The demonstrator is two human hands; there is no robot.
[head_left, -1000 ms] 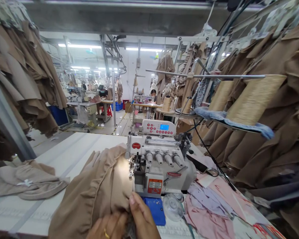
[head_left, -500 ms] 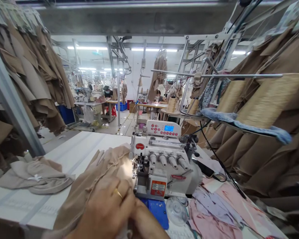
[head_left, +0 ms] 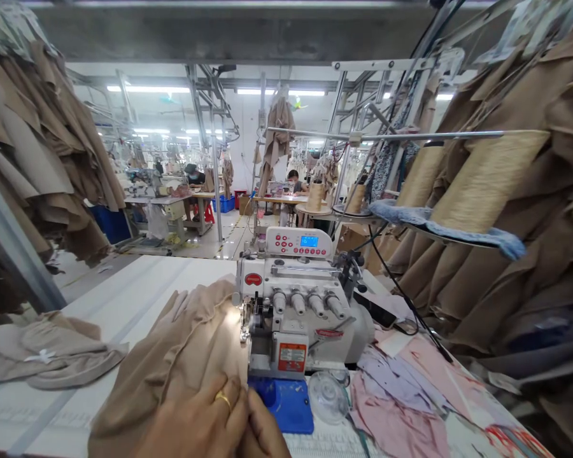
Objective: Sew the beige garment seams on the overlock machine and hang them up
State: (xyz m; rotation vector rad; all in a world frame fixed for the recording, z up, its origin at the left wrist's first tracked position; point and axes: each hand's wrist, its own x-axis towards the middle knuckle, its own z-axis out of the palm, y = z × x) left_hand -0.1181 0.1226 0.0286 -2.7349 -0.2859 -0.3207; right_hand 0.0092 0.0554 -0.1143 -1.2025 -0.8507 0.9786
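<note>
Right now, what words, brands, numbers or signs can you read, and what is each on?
"6", on the blue display of the sewing machine; any other characters there are unclear.
Red oval badge: too small to read.
Orange label: lines of print, too small to read.
Lower red badge: too blurred to read.
Ruler marks on the table: numbers not legible.

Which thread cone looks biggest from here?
The far-right cone, on the pale blue padding. The neighboring cone to its left also has blue at its base but looks clearly narrower; the other two look smaller yet.
</note>
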